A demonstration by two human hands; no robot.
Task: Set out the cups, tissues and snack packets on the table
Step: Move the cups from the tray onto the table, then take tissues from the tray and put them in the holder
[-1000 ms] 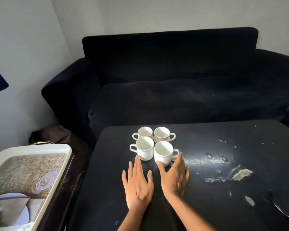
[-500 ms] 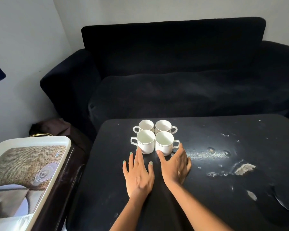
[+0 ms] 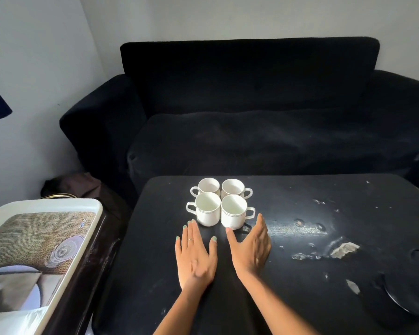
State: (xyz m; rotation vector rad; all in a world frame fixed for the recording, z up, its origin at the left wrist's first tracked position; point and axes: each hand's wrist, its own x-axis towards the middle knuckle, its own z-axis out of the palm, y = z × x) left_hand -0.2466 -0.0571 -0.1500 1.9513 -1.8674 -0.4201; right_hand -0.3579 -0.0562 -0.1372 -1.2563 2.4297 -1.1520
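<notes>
**Cups grouped; both hands lie flat and hold nothing**

Over the last second little has moved. The four white cups (image 3: 220, 205) stand in the same tight two-by-two block on the dark desk (image 3: 300, 274), each touching its neighbours, handles turned outward. The left hand (image 3: 196, 256) has stayed palm-down just on the person's side of the cups, its fingers (image 3: 191, 234) straight and gripping nothing. The right hand (image 3: 250, 249) has stayed beside it, fingers extended, its thumb tip near the base of the nearest right cup; contact cannot be told. Only the view has drifted slightly.

By my reading, the cups part looks done and the hands are pausing. No tissues or snack packets sit near the cups. The white tray (image 3: 58, 262), well to the left of the cups, shows a pale object at its near edge, too unclear to name.
</notes>
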